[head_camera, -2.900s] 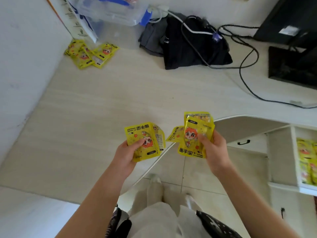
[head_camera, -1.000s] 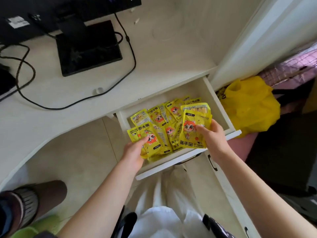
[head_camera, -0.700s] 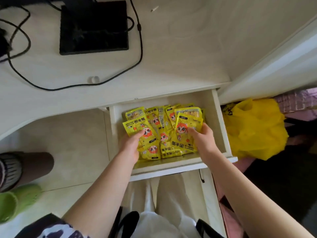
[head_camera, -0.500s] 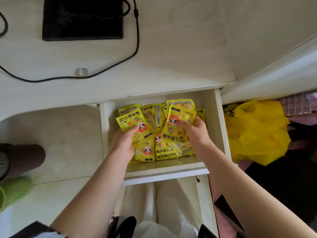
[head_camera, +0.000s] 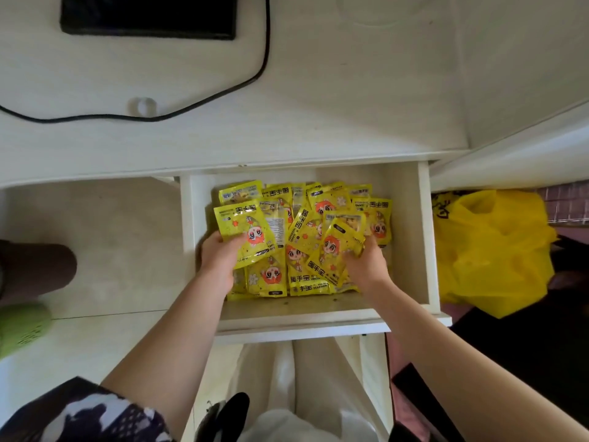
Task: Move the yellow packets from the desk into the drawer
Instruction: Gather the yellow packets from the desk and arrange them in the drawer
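Both hands are down inside the open drawer (head_camera: 425, 237), which is pulled out from under the pale surface (head_camera: 318, 106). The left hand (head_camera: 220, 260) has its grip closed on a yellow packet (head_camera: 245, 231), thumb on top across the lower edge, fingers tucked beneath; a second packet seems to sit behind it, though I cannot tell for certain. The right hand (head_camera: 365, 266) grasps another small bunch of packets (head_camera: 338, 250) by their right edge, the front one tilted and showing a red-haired cartoon figure. Both bundles are low over the heap of packets (head_camera: 318, 199) already lying in the drawer; whether they touch it I cannot tell. That heap fills the middle and back of the drawer, the packets overlapping at all angles, with bare drawer floor along the near edge and the right side.

On the surface behind, a black flat device (head_camera: 149, 14) lies at the far left, a black cable (head_camera: 223, 90) curves past it, and a small white ring (head_camera: 143, 106) sits just beside the cable. To the right of the drawer a yellow plastic bag (head_camera: 494, 250) lies crumpled on the floor. At the left edge there is a green shoe (head_camera: 22, 327).
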### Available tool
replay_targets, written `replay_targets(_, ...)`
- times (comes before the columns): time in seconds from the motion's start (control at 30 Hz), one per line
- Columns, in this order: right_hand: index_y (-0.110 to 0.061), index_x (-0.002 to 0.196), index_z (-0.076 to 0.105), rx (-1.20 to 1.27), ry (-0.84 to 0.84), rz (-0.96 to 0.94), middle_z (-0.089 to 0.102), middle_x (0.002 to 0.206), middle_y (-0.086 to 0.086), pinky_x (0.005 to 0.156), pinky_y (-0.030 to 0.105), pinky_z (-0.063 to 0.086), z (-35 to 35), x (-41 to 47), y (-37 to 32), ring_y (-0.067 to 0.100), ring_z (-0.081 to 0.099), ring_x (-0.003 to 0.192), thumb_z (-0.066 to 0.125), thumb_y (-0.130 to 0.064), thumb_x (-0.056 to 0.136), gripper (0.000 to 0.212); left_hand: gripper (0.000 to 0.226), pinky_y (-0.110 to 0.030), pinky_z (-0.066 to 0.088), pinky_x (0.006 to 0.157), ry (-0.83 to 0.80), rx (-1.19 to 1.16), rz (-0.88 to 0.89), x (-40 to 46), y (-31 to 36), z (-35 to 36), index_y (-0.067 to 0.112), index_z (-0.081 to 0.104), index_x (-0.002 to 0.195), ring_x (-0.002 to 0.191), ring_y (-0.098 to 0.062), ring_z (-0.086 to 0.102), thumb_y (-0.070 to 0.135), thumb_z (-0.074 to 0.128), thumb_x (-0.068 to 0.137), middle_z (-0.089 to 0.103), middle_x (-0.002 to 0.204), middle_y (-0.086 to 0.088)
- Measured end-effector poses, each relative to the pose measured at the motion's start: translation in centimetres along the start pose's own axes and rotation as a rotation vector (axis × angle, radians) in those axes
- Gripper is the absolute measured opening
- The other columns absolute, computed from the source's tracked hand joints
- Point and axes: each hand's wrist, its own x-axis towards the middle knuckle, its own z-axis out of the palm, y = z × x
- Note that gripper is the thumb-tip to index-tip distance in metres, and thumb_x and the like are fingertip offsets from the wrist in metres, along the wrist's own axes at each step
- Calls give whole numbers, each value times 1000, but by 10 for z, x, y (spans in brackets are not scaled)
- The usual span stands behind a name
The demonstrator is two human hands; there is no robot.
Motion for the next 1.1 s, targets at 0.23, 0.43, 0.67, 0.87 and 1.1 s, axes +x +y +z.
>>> replay_targets(0.23,-6,125,41,-142,-21,49,60,110,15,66,35,49,-3,-15,3,30,59,88,49,-4,87,39,57,-35,48,91,-58,224,87,-13,-8,-12,14,50,138,107,-20,59,-5,63,86,61,127,-6)
replay_targets(0.43,-5,130,37,-251,-47,43,60,105,15,64,33,49,-17,-32,1,31,60,88,51,-8,86,46,52,-16,41,64,-37,525,220,-40,-17,-28,8,48,139,102,-16,54,1,61,89,56,135,-11)
replay_targets(0.67,-8,134,42,-355,-73,-206,56,101,5,59,29,44,-15,-78,-10,19,55,75,49,-8,88,46,22,-22,49,84,105,554,491,-86,-29,-59,12,66,110,89,-11,62,6,59,90,68,95,2)
replay_targets(0.87,-15,131,44,-607,-123,-479,53,129,8,81,39,52,25,-133,-28,29,59,108,48,-13,88,43,17,-7,43,70,249,513,624,-127,-66,-107,10,69,102,80,-10,62,5,60,88,70,91,1)
replay_targets(1.1,-11,126,47,-826,-238,-831,52,128,10,86,40,50,79,-182,-57,31,54,115,45,-18,94,32,23,-21,44,80,386,475,490,-160,-112,-177,18,64,112,96,-14,63,12,52,93,69,100,2)
